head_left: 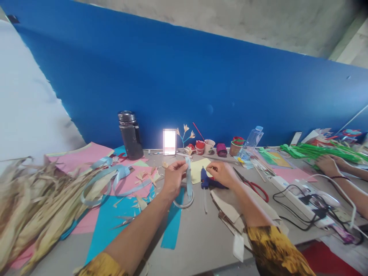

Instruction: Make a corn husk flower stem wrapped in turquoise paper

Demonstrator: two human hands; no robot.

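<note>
Wore yellow, and boldly! Sported a golden-yellow left sleeve [100,266], marked with darker brown blotches, with only a slice in view. Answered across the way with a right sleeve [276,249], yellow again, but splashed far more heavily with black and brown in ragged, feathery patches! Carried a mottled, print-like look on both! Ended both on the forearms [149,218], then went bare from there on, left hand [174,176] and right hand [222,172] alike!

The counter [211,237] bears one dark flask [130,140], one clear bottle [252,142] and one blue glue gun [204,180]. Three pale flowers [192,135] top one stem [183,143]. Two wearer's hands [174,177] and two co-worker's hands [327,165] show.
</note>
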